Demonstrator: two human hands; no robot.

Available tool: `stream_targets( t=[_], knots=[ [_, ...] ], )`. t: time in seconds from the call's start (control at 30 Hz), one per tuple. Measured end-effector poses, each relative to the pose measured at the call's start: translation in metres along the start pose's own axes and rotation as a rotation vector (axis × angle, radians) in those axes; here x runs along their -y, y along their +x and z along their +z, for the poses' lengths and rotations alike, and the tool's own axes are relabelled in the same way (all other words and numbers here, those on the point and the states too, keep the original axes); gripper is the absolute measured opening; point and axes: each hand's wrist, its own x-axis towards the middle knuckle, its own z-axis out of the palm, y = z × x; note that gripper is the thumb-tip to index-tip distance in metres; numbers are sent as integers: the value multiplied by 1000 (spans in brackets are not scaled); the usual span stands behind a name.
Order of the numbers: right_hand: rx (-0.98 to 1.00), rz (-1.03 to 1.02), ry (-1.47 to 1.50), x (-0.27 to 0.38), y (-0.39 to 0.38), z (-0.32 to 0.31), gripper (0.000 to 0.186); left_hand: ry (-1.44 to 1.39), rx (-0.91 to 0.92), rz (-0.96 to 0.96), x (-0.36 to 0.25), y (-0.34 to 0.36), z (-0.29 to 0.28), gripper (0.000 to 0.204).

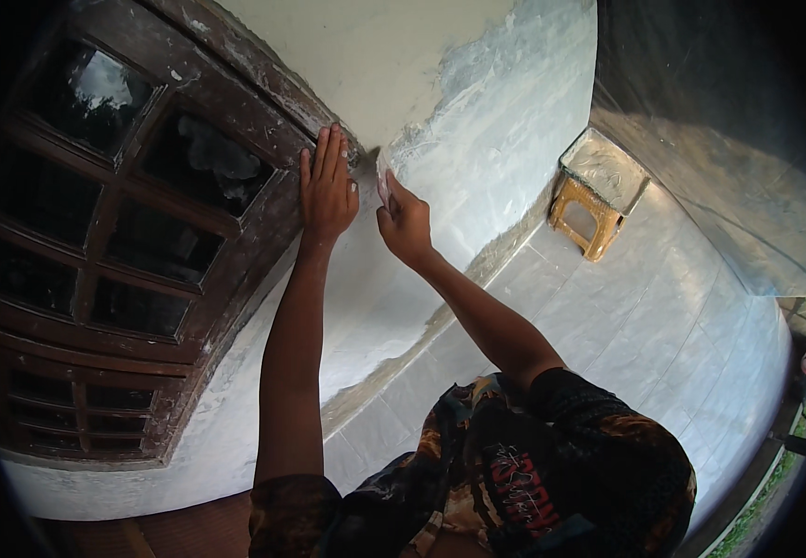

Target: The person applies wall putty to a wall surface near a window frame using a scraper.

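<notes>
My left hand (328, 181) rests with fingers stretched out on the corner of a dark brown wooden window frame (184, 324), which has several glass panes and white smears on it. Just to its right, my right hand (406, 221) grips a pale flat tool (381, 169), likely a scraper, held against the wall (463, 177) beside the frame's edge. The tool is partly hidden by my fingers. The wall has cream paint above and patchy white-grey coating around the tool.
At the right, a yellow plastic stool (593, 244) holds a pale tray (612, 167) of grey-white paste. A grey tiled floor (663, 344) runs along the wall's rough base. A dark smooth wall (700, 112) stands at the upper right, with a strip of grass at the far right edge.
</notes>
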Motion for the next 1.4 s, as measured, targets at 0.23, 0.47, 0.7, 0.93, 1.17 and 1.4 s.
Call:
stream_targets(
  t=[0.23, 0.47, 0.7, 0.93, 1.17, 1.4],
  knots=[
    [-175, 24, -227, -29, 81, -34, 62, -2, -15, -5, -9, 6, -3, 64],
    [7, -96, -230, -30, -15, 8, 67, 64, 2, -36, -6, -2, -4, 63],
    [-197, -84, -263, -34, 72, -36, 63, 82, -30, -24, -10, 7, -5, 61],
    [5, -247, -328, -44, 25, -10, 60, 99, -5, -58, -12, 5, -6, 59],
    [94, -258, -259, -40, 41, -80, 66, 114, -3, -63, -12, 3, -6, 60],
    [39, -567, -371, -82, 119, -90, 63, 145, 16, -71, -14, 4, -4, 63]
  ],
)
